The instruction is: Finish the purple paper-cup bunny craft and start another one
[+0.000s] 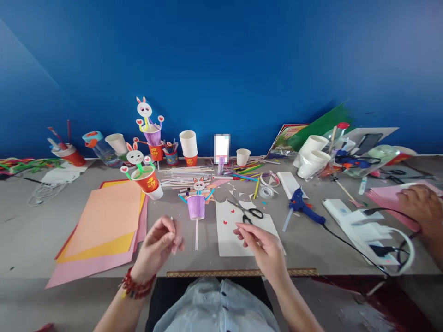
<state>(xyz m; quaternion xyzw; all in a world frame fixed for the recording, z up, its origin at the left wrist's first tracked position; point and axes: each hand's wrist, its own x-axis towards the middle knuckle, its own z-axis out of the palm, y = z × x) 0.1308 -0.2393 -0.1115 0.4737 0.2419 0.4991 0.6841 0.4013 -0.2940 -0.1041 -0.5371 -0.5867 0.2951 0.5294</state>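
Observation:
My left hand (pixel 162 243) is raised above the table, its thumb and fingers curled together in a pinch. Its fingertips are slightly blurred, and what they hold, if anything, is hard to make out. Over a white paper sheet (pixel 249 246) hovers my right hand (pixel 261 244), fingers partly stretched and apart, with nothing visible in it. Two small white circles with red hearts (pixel 225 222) lie on that sheet near the right fingertips. Black-handled scissors (pixel 255 212) rest on its upper part. Between my hands stands a purple cup puppet (pixel 196 207) with a rabbit head, blue arms and a straw below.
Coloured paper sheets (pixel 104 216) lie left. Rabbit puppets in red cups (pixel 148 180) stand behind them. A blue glue gun (pixel 304 207) and power strip (pixel 360 230) are right, near another person's hand (pixel 420 203). A wooden ruler (pixel 242 272) lines the front edge.

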